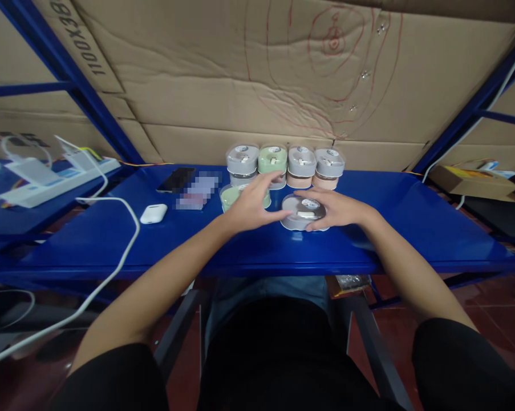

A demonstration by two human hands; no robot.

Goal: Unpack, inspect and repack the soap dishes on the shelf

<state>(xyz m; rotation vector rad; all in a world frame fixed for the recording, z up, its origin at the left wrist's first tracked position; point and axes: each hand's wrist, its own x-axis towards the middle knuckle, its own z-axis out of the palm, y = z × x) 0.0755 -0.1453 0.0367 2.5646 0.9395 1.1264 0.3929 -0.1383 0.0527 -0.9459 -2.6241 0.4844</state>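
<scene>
My right hand grips the right side of a grey oval container with a clear lid near the front of the blue table. My left hand has thumb and fingers spread, the thumb tip beside that container's left edge. Partly behind my left hand is a green container. Further back, stacked containers stand in a row: a grey one, a green one, and two grey ones over peach-coloured ones.
A white earbud case, a dark flat object and a blurred-out phone-like item lie at the left of the blue table. A power strip and white cable are further left. Cardboard stands behind.
</scene>
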